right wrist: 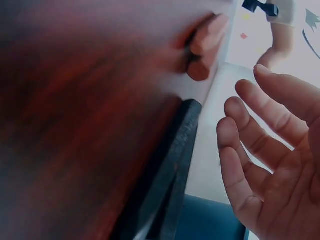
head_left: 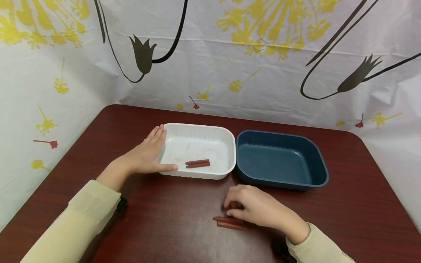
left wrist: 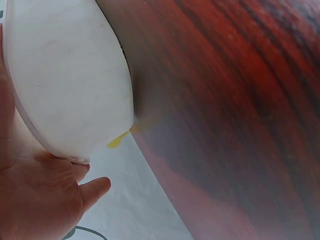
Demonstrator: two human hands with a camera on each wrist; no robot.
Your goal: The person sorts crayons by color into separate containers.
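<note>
My left hand point(head_left: 146, 153) rests against the left end of a white tray point(head_left: 174, 144), its fingers straight and its thumb over the near edge. Two reddish-brown, crayon-like sticks point(head_left: 198, 164) lie side by side inside this tray. My right hand point(head_left: 254, 206) hovers just over the table, fingers loosely bent, holding nothing. Two similar sticks point(head_left: 230, 223) lie on the table under its thumb side. Their blunt, faceted ends point(right wrist: 200, 69) show in the right wrist view, apart from the fingers.
A dark blue tray point(head_left: 276, 160) stands directly right of the white one. In the right wrist view a dark bar point(right wrist: 172, 165) lies close to the camera; its kind is unclear. Patterned white sheeting point(head_left: 210, 91) encloses the back and sides of the brown table point(head_left: 164, 215).
</note>
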